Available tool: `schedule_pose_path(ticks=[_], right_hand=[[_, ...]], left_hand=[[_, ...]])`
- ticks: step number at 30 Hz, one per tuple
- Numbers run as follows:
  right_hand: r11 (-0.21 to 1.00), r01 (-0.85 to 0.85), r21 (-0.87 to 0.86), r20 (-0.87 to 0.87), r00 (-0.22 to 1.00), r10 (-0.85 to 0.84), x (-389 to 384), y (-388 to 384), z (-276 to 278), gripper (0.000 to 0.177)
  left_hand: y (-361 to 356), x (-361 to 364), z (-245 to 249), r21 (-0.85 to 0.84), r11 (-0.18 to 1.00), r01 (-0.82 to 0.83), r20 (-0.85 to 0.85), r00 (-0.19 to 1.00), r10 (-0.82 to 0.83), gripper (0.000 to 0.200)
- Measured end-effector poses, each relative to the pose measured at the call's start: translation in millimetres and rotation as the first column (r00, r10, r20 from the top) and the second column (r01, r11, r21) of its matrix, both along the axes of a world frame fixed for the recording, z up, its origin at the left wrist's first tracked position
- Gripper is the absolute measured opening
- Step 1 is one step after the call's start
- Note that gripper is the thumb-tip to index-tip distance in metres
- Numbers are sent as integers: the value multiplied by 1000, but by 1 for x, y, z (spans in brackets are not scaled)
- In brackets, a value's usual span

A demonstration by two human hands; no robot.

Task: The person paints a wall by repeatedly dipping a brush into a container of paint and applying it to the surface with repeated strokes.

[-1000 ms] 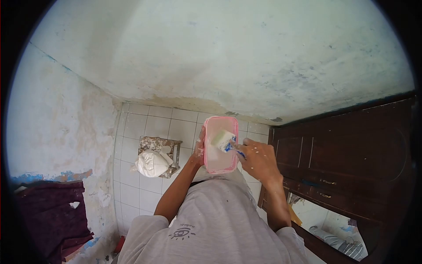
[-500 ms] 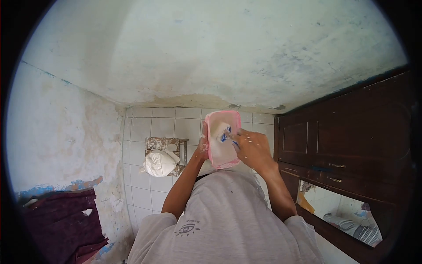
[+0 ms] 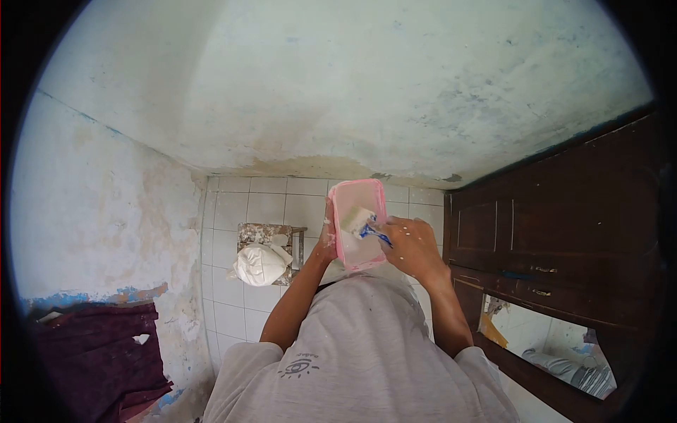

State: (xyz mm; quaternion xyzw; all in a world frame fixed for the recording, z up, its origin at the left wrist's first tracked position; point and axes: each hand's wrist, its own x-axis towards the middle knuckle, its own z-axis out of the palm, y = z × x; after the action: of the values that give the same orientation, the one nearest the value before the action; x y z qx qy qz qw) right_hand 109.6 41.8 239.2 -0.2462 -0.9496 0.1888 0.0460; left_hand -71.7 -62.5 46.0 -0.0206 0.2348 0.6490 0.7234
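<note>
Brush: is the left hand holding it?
No, the right hand holds the brush, while the left hand holds the pink-rimmed container.

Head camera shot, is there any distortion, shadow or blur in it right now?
Head view: black rounded corners, and wide-angle stretch that seems to bow the dark wooden cabinet; head view: faint, soft-edged shading on the facing wall; head view: the blue-handled paintbrush reads clearly, without strong blur.

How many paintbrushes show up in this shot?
1. The paintbrush is in the right hand, its head in or just above the pink container held by the left hand. Others could be hidden behind the white bag.
</note>
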Motion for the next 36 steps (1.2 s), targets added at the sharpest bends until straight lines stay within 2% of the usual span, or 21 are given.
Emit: schedule_pose_path(ticks=[4, 8, 11, 13, 14, 16, 17, 19, 22, 25, 28, 31, 34, 36], right_hand=[[986, 88, -140, 52, 995, -81, 9, -3, 35, 31], [935, 153, -320, 57, 988, -142, 8, -4, 28, 33], [895, 193, -403, 38, 980, -195, -3, -6, 16, 36], [849, 209, -486, 68, 977, -201, -9, -9, 16, 38], [866, 195, -460, 27, 978, -206, -7, -12, 12, 37], [898, 180, -401, -53, 974, -219, 1, -14, 6, 36], [888, 172, -427, -71, 972, -222, 4, -14, 7, 36], [869, 150, -471, -110, 968, -227, 10, -12, 12, 36], [926, 172, -336, -163, 958, -237, 16, -12, -1, 35], [931, 165, -325, -209, 948, -241, 28, -2, -3, 34], [835, 229, -500, -202, 907, -370, 38, 12, 13, 33], [760, 297, -577, -132, 885, -446, 50, 31, 14, 33], [809, 222, -545, -197, 903, -381, 66, 50, -2, 35], [887, 182, -425, -255, 916, -310, 70, 65, -15, 35]], left_hand=[[-3, -2, 19, 39, 999, -21, 9, 1000, 20, 98], [2, 4, 44, 81, 996, -39, 17, 999, 38, 98], [8, 10, 42, 44, 997, -56, 16, 998, 55, 98], [11, 10, 37, 12, 998, -67, -54, 996, 68, 97], [9, 11, 33, -10, 998, -69, -88, 994, 68, 97], [8, 11, 34, -27, 997, -77, -20, 997, 77, 97], [8, 12, 35, -34, 996, -82, 15, 997, 82, 97], [10, 16, 46, -43, 997, -69, -19, 997, 68, 98], [20, 22, 37, -64, 998, -28, -24, 999, 26, 99], [32, 34, 39, -40, 999, -9, -31, 999, 8, 100], [45, 40, 45, -33, 999, -7, -44, 999, 6, 99], [60, 46, 45, -30, 1000, -7, -54, 999, 5, 97], [81, 54, 49, -20, 1000, -10, -66, 998, 9, 96], [95, 61, 50, -19, 1000, -8, -75, 997, 6, 96]])
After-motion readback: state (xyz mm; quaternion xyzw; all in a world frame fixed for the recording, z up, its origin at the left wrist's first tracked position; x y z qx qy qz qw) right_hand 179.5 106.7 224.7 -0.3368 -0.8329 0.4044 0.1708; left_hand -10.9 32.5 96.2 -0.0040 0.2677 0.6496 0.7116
